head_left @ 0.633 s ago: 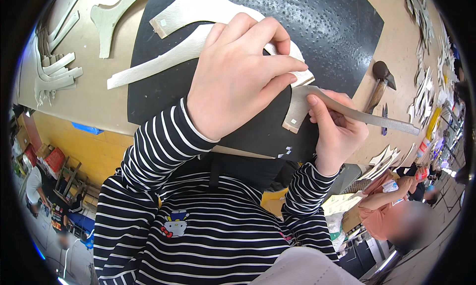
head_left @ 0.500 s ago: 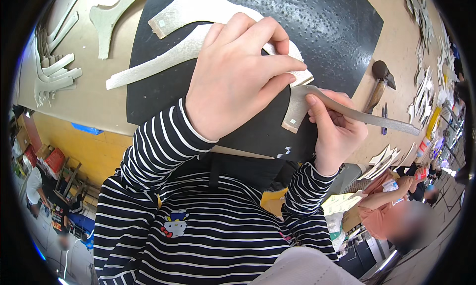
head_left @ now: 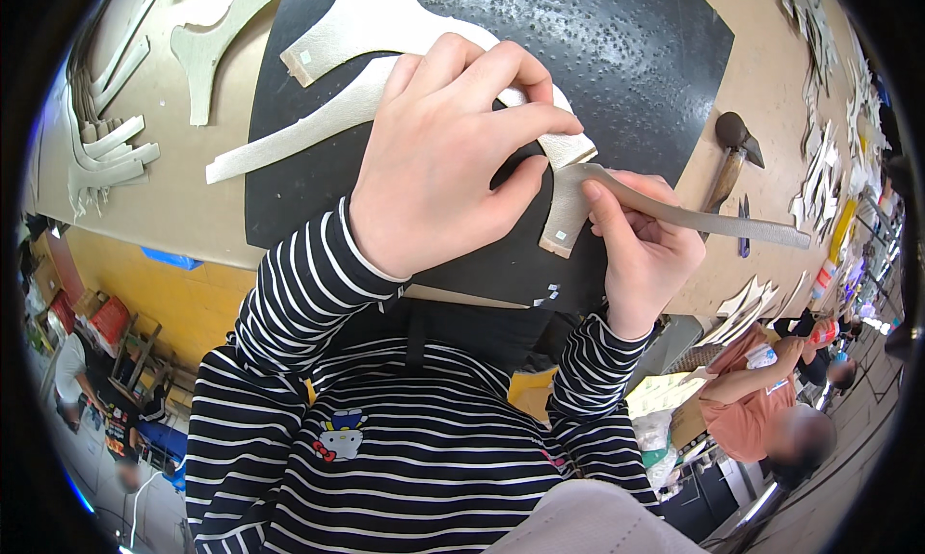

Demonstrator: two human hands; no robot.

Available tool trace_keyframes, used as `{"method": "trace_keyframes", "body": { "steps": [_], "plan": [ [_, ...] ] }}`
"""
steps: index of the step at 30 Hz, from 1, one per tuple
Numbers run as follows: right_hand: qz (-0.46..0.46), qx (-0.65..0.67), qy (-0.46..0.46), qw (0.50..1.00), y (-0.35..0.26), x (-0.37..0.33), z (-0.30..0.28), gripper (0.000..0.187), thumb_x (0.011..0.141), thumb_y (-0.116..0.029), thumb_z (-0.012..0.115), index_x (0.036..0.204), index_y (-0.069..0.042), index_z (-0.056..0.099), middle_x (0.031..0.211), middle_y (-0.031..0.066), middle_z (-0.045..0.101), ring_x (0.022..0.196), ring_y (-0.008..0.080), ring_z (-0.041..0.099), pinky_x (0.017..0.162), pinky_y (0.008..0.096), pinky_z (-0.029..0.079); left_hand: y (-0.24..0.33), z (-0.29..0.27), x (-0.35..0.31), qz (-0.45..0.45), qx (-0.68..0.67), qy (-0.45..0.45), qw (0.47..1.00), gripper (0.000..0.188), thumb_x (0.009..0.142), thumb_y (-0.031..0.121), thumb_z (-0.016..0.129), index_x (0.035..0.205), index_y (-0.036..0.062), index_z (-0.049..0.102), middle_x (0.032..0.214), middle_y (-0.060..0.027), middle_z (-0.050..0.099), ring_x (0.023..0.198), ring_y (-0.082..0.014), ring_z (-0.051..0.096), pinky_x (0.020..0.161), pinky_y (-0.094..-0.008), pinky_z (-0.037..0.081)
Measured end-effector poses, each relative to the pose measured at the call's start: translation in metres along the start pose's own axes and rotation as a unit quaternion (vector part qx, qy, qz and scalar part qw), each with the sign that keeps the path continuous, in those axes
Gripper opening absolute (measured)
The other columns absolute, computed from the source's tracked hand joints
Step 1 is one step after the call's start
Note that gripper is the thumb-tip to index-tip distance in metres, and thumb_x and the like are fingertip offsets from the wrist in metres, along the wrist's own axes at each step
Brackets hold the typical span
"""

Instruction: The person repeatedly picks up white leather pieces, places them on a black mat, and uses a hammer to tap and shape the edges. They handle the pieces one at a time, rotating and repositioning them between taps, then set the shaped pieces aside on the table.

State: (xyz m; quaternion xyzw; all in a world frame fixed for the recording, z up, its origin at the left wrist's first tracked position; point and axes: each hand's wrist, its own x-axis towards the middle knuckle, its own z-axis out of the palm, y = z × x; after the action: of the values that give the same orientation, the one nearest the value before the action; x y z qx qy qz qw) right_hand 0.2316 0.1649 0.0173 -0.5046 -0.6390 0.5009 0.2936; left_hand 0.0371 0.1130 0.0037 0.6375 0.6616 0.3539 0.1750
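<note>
A cream leather piece (head_left: 371, 24) with curved arms lies on the black board (head_left: 617, 34). Over it rests my left hand (head_left: 453, 154), its thumb spread from the bent fingers and the index fingertip on the piece near its squared end. Some of that hand's other fingertips are hidden. My right hand (head_left: 650, 246) pinches a narrow taupe leather strip (head_left: 742, 228) between thumb and fingers. The strip's wider end (head_left: 566, 207) lies on the board, touching or just under the cream piece's end, and its long tail sticks out to the right past my hand.
A wooden-handled hammer (head_left: 730, 159) and small dark snips (head_left: 744, 226) lie right of the board. Cut leather pieces (head_left: 111, 154) are stacked at the left, and leather strips (head_left: 817, 183) at the far right. A person (head_left: 756, 390) sits at the lower right.
My left thumb has drawn back from the cream piece's edge, opening a gap to the index finger. My right hand still pinches the strip; the whole view has shifted slightly.
</note>
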Motion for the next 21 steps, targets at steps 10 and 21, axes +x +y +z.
{"method": "trace_keyframes", "body": {
  "steps": [10,21],
  "plan": [
    [0.001,0.003,-0.008,1.000,-0.001,0.000,0.000,0.021,0.084,0.007,0.078,0.104,0.007,0.071,0.090,0.0082,0.072,0.069,0.0070,0.064,0.059,0.0172,0.049,0.005,-0.001,0.000,-0.019,0.021,-0.015,0.999,0.035,0.070,0.016,0.081,0.104,0.0206,0.077,0.105,0.0046,0.061,0.096,-0.0207,0.051,0.088,-0.0366,0.040],
    [-0.037,-0.019,-0.005,0.999,0.001,0.000,0.002,0.021,0.084,0.009,0.077,0.104,0.007,0.070,0.098,0.0099,0.069,0.076,0.0081,0.066,0.064,0.0181,0.053,0.012,0.001,0.003,-0.051,0.019,-0.018,0.998,0.033,0.072,0.015,0.079,0.104,0.0215,0.077,0.105,0.0049,0.061,0.098,-0.0214,0.050,0.090,-0.0373,0.039]
  ]
}}
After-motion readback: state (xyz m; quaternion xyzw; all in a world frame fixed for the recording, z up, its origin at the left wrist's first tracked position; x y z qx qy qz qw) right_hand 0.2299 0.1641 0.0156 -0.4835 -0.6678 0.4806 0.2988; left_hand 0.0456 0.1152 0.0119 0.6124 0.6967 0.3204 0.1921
